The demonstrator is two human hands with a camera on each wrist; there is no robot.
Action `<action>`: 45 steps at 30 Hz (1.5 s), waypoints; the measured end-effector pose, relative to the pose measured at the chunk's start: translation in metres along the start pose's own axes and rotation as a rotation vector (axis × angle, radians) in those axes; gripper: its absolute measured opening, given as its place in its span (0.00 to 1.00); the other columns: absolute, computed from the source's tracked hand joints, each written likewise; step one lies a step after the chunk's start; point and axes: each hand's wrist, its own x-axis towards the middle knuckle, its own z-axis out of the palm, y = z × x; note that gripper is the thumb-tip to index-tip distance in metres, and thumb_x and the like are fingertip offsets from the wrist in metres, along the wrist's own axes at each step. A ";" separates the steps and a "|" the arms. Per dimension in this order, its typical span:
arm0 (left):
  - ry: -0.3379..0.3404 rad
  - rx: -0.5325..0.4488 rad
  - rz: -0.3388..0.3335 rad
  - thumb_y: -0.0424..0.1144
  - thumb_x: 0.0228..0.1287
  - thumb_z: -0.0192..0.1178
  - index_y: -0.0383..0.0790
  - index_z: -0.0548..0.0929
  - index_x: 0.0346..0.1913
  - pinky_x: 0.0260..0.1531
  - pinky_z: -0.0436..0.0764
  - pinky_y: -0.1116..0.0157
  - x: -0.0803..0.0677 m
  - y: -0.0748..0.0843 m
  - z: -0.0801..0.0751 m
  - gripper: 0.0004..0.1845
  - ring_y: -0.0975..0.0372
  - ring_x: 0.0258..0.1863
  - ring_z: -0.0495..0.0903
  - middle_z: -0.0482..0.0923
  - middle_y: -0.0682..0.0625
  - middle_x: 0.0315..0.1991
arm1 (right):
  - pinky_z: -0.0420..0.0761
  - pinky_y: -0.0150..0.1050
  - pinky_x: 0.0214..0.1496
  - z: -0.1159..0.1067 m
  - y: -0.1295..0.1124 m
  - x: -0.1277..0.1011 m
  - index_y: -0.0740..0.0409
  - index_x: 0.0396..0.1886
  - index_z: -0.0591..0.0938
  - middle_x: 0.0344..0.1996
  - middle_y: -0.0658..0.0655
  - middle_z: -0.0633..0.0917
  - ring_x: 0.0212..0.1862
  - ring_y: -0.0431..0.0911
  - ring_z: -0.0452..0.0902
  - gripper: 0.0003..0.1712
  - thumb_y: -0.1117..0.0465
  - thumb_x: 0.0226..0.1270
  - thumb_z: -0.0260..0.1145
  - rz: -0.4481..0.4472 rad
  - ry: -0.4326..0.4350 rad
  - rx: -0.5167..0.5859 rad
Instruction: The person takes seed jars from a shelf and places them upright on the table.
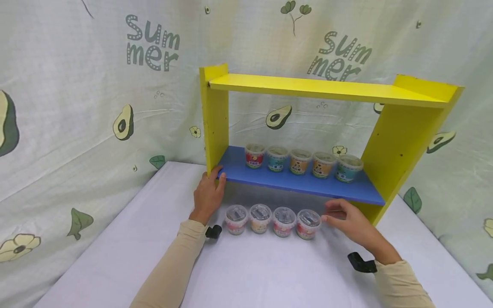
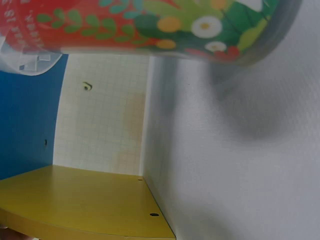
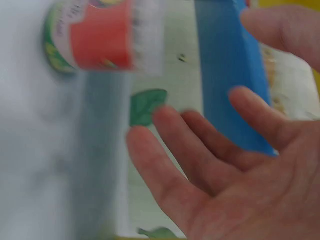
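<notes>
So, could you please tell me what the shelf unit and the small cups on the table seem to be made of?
The shelf unit looks like painted board, wood or fibreboard: flat yellow panels, a matt blue shelf, small screw holes. The small cups look like thin plastic or coated paper with clear plastic lids and glossy printed wraps. The table is covered in plain white cloth, apparently.

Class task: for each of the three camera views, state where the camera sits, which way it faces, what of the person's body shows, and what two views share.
Head: worn on the head, looking forward and down at the shelf unit, table, both forearms, left hand and right hand.
Left wrist: low on the table, facing a red cup close up; no hand clearly shows.
Right wrist: faces the open palm and fingers, with a red cup beyond.
Shared: the blue shelf shows in all three views.
</notes>
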 end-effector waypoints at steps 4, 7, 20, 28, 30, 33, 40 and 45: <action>-0.006 0.009 -0.007 0.64 0.77 0.37 0.55 0.71 0.70 0.38 0.79 0.44 0.000 0.001 -0.005 0.30 0.44 0.42 0.80 0.75 0.37 0.51 | 0.81 0.38 0.50 -0.021 -0.009 0.000 0.68 0.61 0.73 0.54 0.64 0.80 0.55 0.54 0.79 0.27 0.54 0.72 0.67 -0.026 -0.067 -0.005; 0.001 0.009 -0.006 0.64 0.77 0.38 0.55 0.72 0.70 0.38 0.79 0.43 0.000 0.000 -0.006 0.29 0.43 0.43 0.80 0.75 0.36 0.52 | 0.81 0.35 0.48 -0.037 -0.015 0.001 0.66 0.60 0.74 0.51 0.61 0.82 0.50 0.48 0.81 0.26 0.53 0.73 0.66 -0.031 -0.096 -0.010; -0.012 0.031 -0.003 0.63 0.77 0.38 0.57 0.72 0.70 0.35 0.79 0.44 0.000 0.000 0.005 0.28 0.44 0.42 0.81 0.76 0.37 0.51 | 0.82 0.34 0.47 -0.061 -0.015 0.009 0.74 0.62 0.69 0.53 0.69 0.82 0.48 0.41 0.84 0.28 0.53 0.79 0.58 -0.089 0.027 0.117; 0.082 0.019 0.028 0.59 0.78 0.42 0.54 0.74 0.68 0.30 0.79 0.43 -0.001 0.000 0.006 0.25 0.44 0.37 0.81 0.76 0.37 0.46 | 0.82 0.32 0.44 -0.068 -0.011 0.018 0.70 0.63 0.69 0.48 0.53 0.86 0.46 0.41 0.85 0.30 0.48 0.78 0.57 -0.065 0.234 0.162; 0.090 0.014 0.035 0.59 0.78 0.42 0.54 0.74 0.67 0.30 0.79 0.43 -0.001 0.001 0.006 0.25 0.44 0.36 0.81 0.76 0.37 0.45 | 0.82 0.32 0.43 -0.069 -0.011 0.018 0.66 0.63 0.69 0.46 0.49 0.85 0.45 0.40 0.85 0.29 0.48 0.77 0.59 -0.040 0.301 0.220; 0.086 0.005 0.040 0.59 0.78 0.42 0.53 0.74 0.67 0.30 0.79 0.43 -0.001 0.000 0.006 0.25 0.44 0.36 0.81 0.76 0.37 0.45 | 0.83 0.32 0.40 -0.069 -0.009 0.017 0.61 0.60 0.71 0.45 0.48 0.83 0.43 0.40 0.86 0.25 0.50 0.74 0.63 -0.011 0.372 0.360; 0.092 0.008 0.039 0.60 0.78 0.42 0.53 0.74 0.67 0.31 0.79 0.44 0.000 -0.001 0.004 0.25 0.44 0.37 0.81 0.76 0.36 0.46 | 0.82 0.29 0.38 -0.065 -0.010 0.021 0.55 0.56 0.72 0.46 0.51 0.76 0.40 0.38 0.84 0.19 0.55 0.72 0.66 0.066 0.510 0.514; 0.085 0.015 0.035 0.61 0.78 0.40 0.54 0.74 0.67 0.30 0.79 0.43 -0.001 -0.001 0.009 0.26 0.44 0.38 0.81 0.76 0.37 0.46 | 0.79 0.25 0.42 -0.063 -0.007 0.026 0.61 0.70 0.65 0.57 0.57 0.72 0.47 0.40 0.79 0.33 0.53 0.73 0.64 0.117 0.528 0.375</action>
